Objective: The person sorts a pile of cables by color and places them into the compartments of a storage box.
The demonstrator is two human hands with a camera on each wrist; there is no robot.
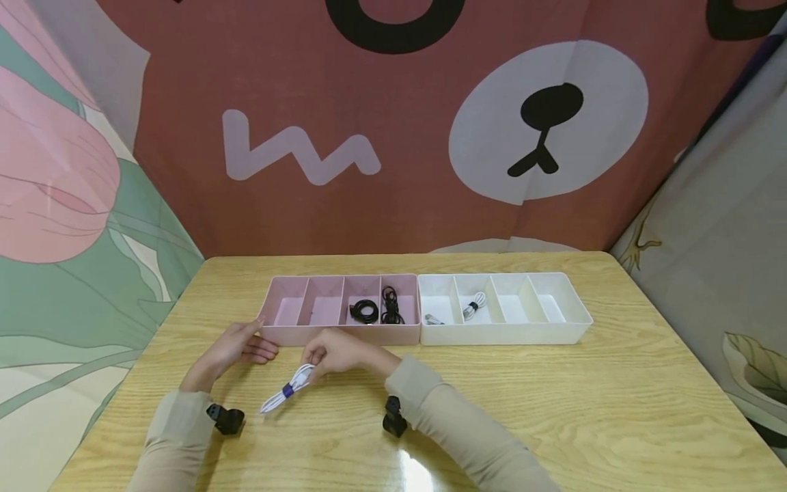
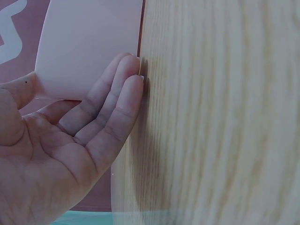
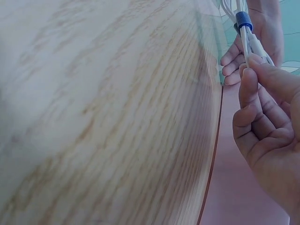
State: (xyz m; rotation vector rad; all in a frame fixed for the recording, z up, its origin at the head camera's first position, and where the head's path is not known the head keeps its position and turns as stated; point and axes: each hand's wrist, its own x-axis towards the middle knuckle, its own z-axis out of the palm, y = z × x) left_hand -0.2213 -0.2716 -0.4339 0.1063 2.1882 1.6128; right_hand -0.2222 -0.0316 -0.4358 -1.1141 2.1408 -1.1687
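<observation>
A bundled white cable (image 1: 289,390) with a blue tie round its middle hangs from my right hand (image 1: 335,354), pinched between thumb and index finger in front of the pink tray. In the right wrist view the blue tie (image 3: 243,20) sits just beyond the fingertips. My left hand (image 1: 236,346) is at the front left corner of the pink divided tray (image 1: 344,335), thumb by its rim. Its fingers (image 2: 112,112) extend along the tray's outer wall and hold nothing. Two of the pink compartments hold a coiled black cable (image 1: 367,311) and a bundled black cable (image 1: 391,307).
A white divided tray (image 1: 504,334) stands end to end with the pink one on the wooden table (image 1: 615,410). It holds a bundled white cable (image 1: 473,306) and another pale cable (image 1: 434,320), partly hidden by the front wall. Printed cloth (image 1: 369,219) hangs behind the table.
</observation>
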